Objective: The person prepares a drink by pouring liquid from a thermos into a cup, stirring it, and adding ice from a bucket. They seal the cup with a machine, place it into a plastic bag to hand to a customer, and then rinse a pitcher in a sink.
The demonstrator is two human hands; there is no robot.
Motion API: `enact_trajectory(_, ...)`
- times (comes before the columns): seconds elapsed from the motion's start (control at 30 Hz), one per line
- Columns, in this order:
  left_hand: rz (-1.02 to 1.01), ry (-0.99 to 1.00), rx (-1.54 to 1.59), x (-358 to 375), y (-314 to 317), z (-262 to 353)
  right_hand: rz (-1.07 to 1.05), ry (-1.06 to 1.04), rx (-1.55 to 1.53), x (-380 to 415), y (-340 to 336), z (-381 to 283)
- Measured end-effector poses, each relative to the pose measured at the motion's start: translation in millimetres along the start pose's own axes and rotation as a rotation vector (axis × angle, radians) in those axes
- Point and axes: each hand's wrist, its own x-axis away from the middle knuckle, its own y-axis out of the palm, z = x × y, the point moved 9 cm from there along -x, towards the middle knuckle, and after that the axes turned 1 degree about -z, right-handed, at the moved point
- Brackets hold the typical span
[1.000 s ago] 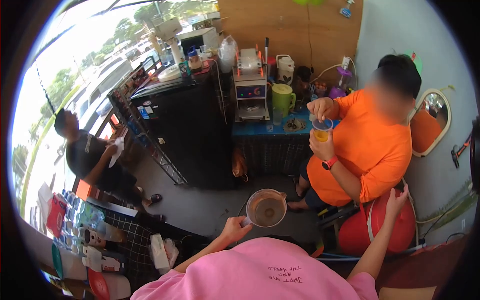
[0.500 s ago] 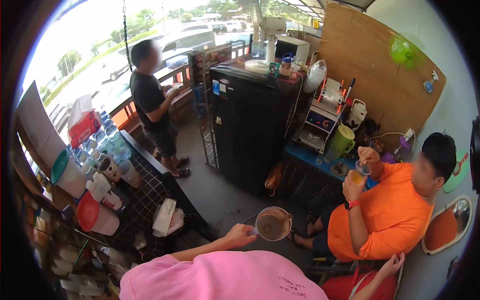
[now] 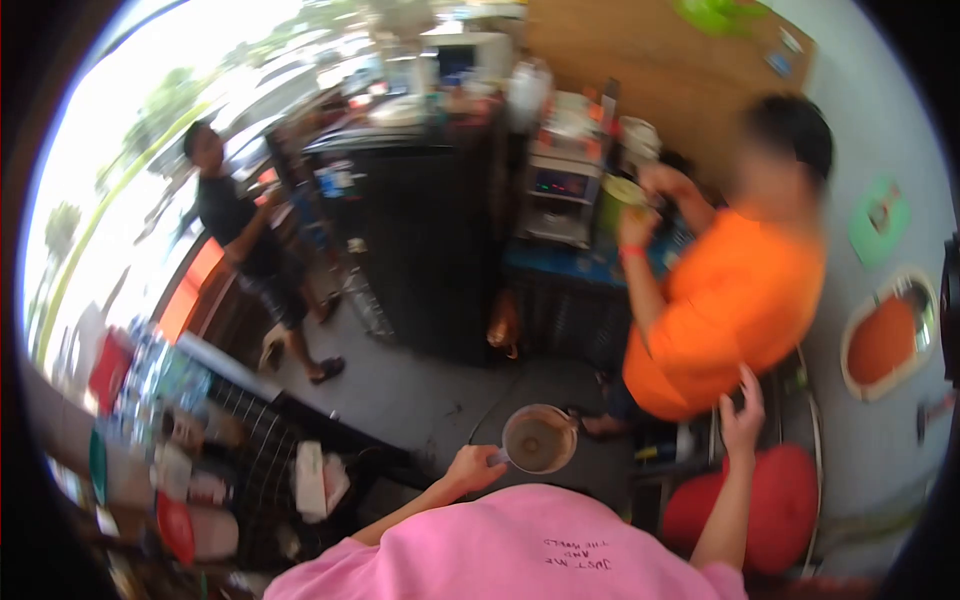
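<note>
Blurred stall, jug point(image 3: 538, 439) contents unclear

pink shirt point(image 3: 520, 550), upside-down print, seemingly "JUST ME AND THE WORLD"

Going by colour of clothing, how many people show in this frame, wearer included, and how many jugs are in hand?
Pink shirt (the wearer): 1
Orange shirt (seated co-worker): 1
Black shirt (person standing at the rail): 1
Clear jug, held by the left hand: 1
Total: 3 people, 1 jug. The right hand is raised above the red drum.
</note>
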Motion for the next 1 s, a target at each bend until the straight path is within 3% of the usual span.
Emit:
enact_trajectory(0.1, -0.020, -0.007, 0.009, -14.3, 9.1, -2.2, -0.144, -0.014, 0.068, 12.1, 21.9, -21.7)
enact_trajectory(0.13, -0.107, 0.034, -0.019, -19.7, 22.2, 0.7, -0.226, 0.024, 0.043, 20.3, 31.7, -14.7)
enact_trajectory(0.2, -0.053, 0.055, -0.020, -31.0, 28.0, 0.0, -0.413, 0.109, 0.016, 50.5, 52.7, 9.8)
enact_trajectory(0.23, -0.062, 0.065, -0.011, -37.4, 35.6, -3.7, -0.562, 0.221, -0.027, 67.9, 63.4, 21.5)
enact_trajectory(0.27, -0.115, 0.093, -0.031, -43.4, 44.5, 1.8, -0.532, 0.277, -0.018, 81.9, 60.5, 34.8)
enact_trajectory(0.33, -0.157, 0.087, -0.064, -57.9, 54.9, 10.8, -0.911, 0.619, -0.015, 138.8, 82.5, 77.6)
enact_trajectory(0.37, -0.185, 0.107, -0.079, -65.9, 63.3, 19.1, -0.887, 0.649, -0.021, 151.4, 78.5, 94.1)
enact_trajectory(0.43, -0.241, 0.079, -0.050, -83.5, 81.5, 33.1, -1.041, 0.721, 0.073, 184.4, 72.0, 128.0)
enact_trajectory(0.67, -0.438, 0.184, 0.058, -171.5, 187.7, 128.4, -0.682, 0.826, 0.014, 169.0, -27.3, 247.9)
enact_trajectory(0.73, -0.537, 0.197, 0.118, -203.8, 233.3, 155.8, -0.448, 0.789, 0.044, 148.0, -62.8, 290.0)
enact_trajectory(0.77, -0.553, 0.198, 0.107, -218.8, 252.5, 172.6, -0.291, 0.907, -0.077, 141.0, -77.5, 308.5)
enact_trajectory(0.83, -0.614, 0.213, 0.109, -247.8, 289.2, 216.7, -0.167, 0.892, -0.048, 115.2, -104.0, 352.5)
enact_trajectory(1.0, -0.684, 0.140, 0.252, -309.1, 368.4, 313.6, 0.024, 1.018, 0.408, 28.9, -169.5, 470.4)
